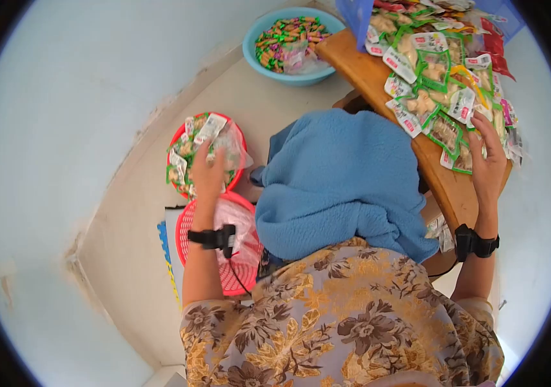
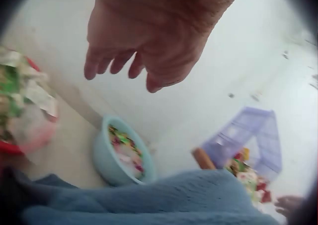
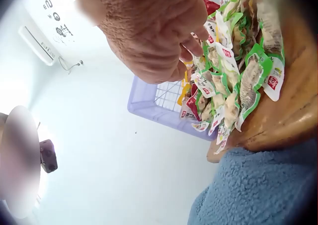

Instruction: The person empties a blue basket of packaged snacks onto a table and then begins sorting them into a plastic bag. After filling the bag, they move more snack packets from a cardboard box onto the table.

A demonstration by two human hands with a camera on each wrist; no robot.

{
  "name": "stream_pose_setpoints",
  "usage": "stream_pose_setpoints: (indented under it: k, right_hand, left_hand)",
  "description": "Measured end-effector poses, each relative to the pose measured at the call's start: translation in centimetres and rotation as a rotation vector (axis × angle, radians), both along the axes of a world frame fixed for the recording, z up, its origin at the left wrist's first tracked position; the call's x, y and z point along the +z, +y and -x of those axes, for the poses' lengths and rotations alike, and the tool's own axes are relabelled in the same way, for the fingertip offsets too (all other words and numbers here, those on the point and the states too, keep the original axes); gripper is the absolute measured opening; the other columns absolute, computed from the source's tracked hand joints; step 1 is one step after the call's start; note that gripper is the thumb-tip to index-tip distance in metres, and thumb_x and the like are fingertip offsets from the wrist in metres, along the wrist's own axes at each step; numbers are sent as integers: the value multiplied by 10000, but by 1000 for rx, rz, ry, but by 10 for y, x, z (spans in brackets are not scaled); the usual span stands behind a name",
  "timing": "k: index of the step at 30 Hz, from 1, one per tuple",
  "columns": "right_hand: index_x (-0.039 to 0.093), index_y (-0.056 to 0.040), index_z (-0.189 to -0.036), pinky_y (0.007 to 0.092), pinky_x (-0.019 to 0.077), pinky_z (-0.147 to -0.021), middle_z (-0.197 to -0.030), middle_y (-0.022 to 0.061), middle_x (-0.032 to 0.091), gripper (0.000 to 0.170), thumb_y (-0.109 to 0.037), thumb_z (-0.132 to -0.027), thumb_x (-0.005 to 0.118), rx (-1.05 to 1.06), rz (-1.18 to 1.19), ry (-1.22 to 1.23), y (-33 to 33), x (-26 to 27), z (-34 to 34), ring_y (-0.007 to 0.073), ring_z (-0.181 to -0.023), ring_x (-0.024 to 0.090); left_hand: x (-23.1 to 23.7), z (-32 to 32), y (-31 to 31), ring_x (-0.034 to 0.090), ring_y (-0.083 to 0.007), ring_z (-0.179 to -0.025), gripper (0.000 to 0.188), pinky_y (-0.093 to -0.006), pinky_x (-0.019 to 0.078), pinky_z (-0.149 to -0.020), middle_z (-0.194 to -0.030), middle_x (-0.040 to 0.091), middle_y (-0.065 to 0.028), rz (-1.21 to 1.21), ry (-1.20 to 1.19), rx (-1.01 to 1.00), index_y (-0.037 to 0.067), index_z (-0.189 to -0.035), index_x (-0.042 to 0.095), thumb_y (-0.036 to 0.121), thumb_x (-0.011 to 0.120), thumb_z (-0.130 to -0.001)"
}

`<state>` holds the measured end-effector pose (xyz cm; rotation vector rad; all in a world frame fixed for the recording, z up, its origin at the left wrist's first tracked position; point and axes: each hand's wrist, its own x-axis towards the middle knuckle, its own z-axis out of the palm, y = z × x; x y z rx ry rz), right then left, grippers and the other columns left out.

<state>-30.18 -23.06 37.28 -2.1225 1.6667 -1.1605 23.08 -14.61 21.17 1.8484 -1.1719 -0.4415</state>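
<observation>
My left hand hangs over a red basket of small green-and-white snack packets. In the left wrist view that left hand has loosely bent fingers and holds nothing. On the wooden table lies a heap of clear-fronted, green-edged snack packets. My right hand is at the near right side of this heap, its fingers slightly bent and apart. In the right wrist view, the fingertips of the right hand overlap the packets, partly hiding them.
A pink-red basket with a clear plastic bag stands nearer my body. A light-blue basin of wrapped sweets is on the floor at the back. A purple crate lies tipped behind the heap. A blue fleece cloth covers my lap.
</observation>
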Motion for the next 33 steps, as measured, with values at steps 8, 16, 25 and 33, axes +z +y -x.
stream_pose_setpoints:
  k: [8,16,25,33]
  right_hand:
    - [665,-9,-1251,332,433,-1064,-1355,123,629,279,-66,-982,614,13,-57,3,14,-11,9,209,-1282,562]
    - [668,-5,-1243,338,428,-1075,-1348,128,631,275,-76,-982,617,22,-42,-20,24,-3,-15,213,-1269,572]
    - [671,-5,-1230,346,430,-1075,-1342,133,634,270,-88,-976,631,-32,20,74,40,-6,7,230,-1258,584]
    - [663,-21,-1236,327,462,-1043,-1356,114,620,296,-41,-943,636,71,-158,-255,44,-7,-25,197,-1220,598]
  left_hand:
    - [-171,-87,246,663,-397,-1035,423,-466,486,-957,-1018,724,-217,-785,-303,180,41,-1089,720,377,729,-833]
    - [-121,31,202,341,-410,-1421,868,-619,354,-1103,-1564,308,-191,-921,-617,-42,34,-1444,455,331,834,-722]
    - [-108,-36,194,691,-387,-881,211,-500,544,-826,-843,727,-152,-708,-535,131,25,-921,747,156,599,-848]
    - [130,-60,136,713,-243,-905,215,-371,553,-837,-960,729,-114,75,829,-19,-13,-1081,654,153,589,-961]
